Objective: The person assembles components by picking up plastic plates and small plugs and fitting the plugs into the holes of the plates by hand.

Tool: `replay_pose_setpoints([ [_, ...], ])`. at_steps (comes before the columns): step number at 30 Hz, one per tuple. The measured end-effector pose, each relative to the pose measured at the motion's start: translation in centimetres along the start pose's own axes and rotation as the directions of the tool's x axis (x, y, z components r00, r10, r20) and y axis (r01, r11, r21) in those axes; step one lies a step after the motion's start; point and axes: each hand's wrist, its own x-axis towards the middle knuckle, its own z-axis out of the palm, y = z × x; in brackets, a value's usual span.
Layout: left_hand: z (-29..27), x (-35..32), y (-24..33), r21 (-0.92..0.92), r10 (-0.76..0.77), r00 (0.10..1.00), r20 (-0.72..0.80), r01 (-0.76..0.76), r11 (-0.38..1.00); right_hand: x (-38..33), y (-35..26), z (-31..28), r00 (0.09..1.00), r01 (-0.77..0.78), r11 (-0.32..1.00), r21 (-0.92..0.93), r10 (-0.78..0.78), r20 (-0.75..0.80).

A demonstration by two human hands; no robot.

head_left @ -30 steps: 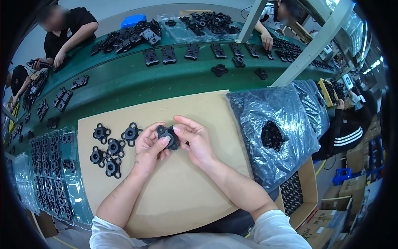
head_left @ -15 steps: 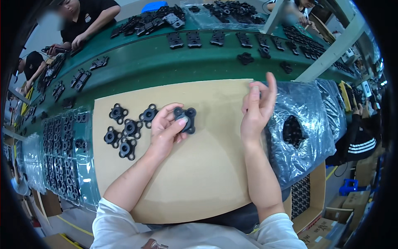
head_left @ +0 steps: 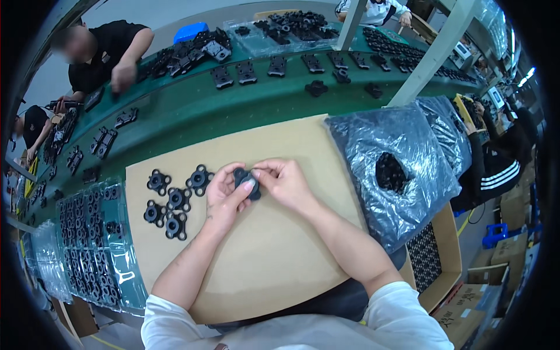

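Observation:
Over the cardboard sheet (head_left: 274, 251), my left hand (head_left: 223, 197) is closed on a black four-lobed part (head_left: 240, 174), its thumb pressed on the part's face. My right hand (head_left: 287, 184) meets it from the right, thumb and forefinger pinched at the part's upper right edge. Whether a small piece sits between those fingertips is hidden. Left of my left hand lie several similar black parts (head_left: 178, 200), each with a round raised centre and ringed lobes.
A green conveyor (head_left: 204, 108) carrying black plates (head_left: 276, 66) runs beyond the cardboard. On the right is a dark plastic bag (head_left: 361, 151) with a torn opening, above an open carton (head_left: 448, 256). Clear trays of black parts (head_left: 87, 233) stand left. Co-workers (head_left: 111, 52) sit across.
My right hand has come down and left from its raised, open pose to pinch at the part's edge. My left hand still holds the part. The whole view has shifted and tilted somewhat.

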Motion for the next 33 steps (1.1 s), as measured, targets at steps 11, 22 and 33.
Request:
replay_pose_setpoints([
  [11,1.0,-0.2,0.2,0.013,0.115,0.992,-0.043,-0.115,0.993,1.2,-1.6,-3.5,0.963,0.002,0.940,0.340,0.090,-0.254],
  [22,0.1,0.0,3.7,0.820,0.526,0.754,0.394,-0.546,0.169,1.0,-5.5,-8.3,0.923,0.152,0.379,0.913,0.277,-0.268],
  [33,-3.0,-0.3,8.3,0.956,0.063,0.985,-0.163,0.173,-0.235,-9.7,-16.2,-13.6,0.719,0.416,0.884,-0.214,-0.464,-0.518],
])
